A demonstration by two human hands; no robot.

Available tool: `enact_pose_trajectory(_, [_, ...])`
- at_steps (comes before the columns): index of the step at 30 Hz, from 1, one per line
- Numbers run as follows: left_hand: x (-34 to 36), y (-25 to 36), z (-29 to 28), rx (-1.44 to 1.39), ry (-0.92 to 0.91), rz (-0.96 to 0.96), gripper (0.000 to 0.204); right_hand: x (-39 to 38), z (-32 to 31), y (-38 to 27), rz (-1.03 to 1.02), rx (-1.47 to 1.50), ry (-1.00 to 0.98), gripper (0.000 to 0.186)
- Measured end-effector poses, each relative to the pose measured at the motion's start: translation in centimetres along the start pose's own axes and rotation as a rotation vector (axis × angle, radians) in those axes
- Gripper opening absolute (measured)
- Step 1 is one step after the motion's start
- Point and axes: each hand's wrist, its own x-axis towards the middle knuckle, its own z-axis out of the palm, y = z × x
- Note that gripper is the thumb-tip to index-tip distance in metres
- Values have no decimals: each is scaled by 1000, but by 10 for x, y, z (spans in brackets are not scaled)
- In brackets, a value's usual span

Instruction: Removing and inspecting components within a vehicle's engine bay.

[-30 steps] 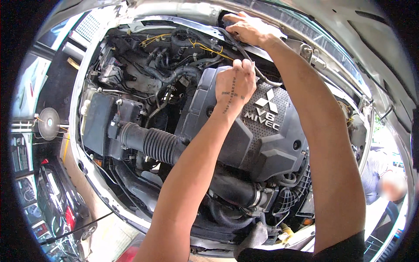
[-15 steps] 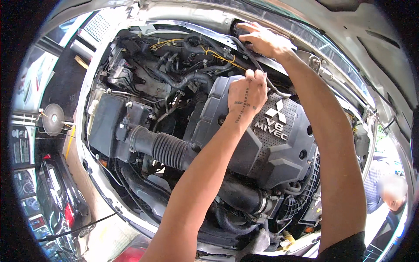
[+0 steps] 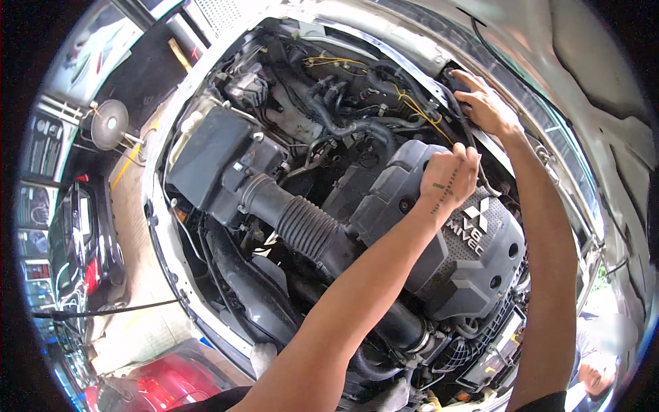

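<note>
I lean over an open engine bay. My left hand point(image 3: 449, 177) rests on the back edge of the grey plastic engine cover point(image 3: 473, 261), its fingers closed on a thin black hose point(image 3: 473, 161) that runs along the rear wall of the bay. My right hand point(image 3: 486, 106) is just above it, against the silver cowl edge point(image 3: 412, 58), gripping the upper end of the same hose beside a small black part. Both forearms reach in from the lower edge and hide part of the cover.
A black air filter box point(image 3: 206, 165) and ribbed intake hose point(image 3: 309, 226) fill the left of the bay. Yellow wires point(image 3: 412, 106) cross the back. A black car point(image 3: 82, 233) stands at left, a red vehicle point(image 3: 158, 384) below, another person point(image 3: 604, 357) at lower right.
My left hand has slid from the top of the engine cover up to its back edge, closer to my right hand. The view has shifted sideways over the bay.
</note>
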Motion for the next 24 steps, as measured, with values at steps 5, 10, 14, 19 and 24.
enact_pose_trajectory(5, [1, -1, -6, 0, -109, -37, 26, 4, 5, -1, 45, -52, -17, 35])
enact_pose_trajectory(10, [1, -4, -3, -38, 2, -21, 27, 10, -1, -9, 91, -49, -35, 40])
enact_pose_trajectory(14, [1, -1, -2, -9, 9, -17, 28, 2, -2, 5, -32, 23, -9, 41])
enact_pose_trajectory(19, [1, 0, -9, -1, -145, -45, 23, 6, 8, 0, 73, -32, -56, 44])
enact_pose_trajectory(24, [0, -3, -1, 4, -31, -26, 29, 3, 4, 5, -47, 7, 13, 46])
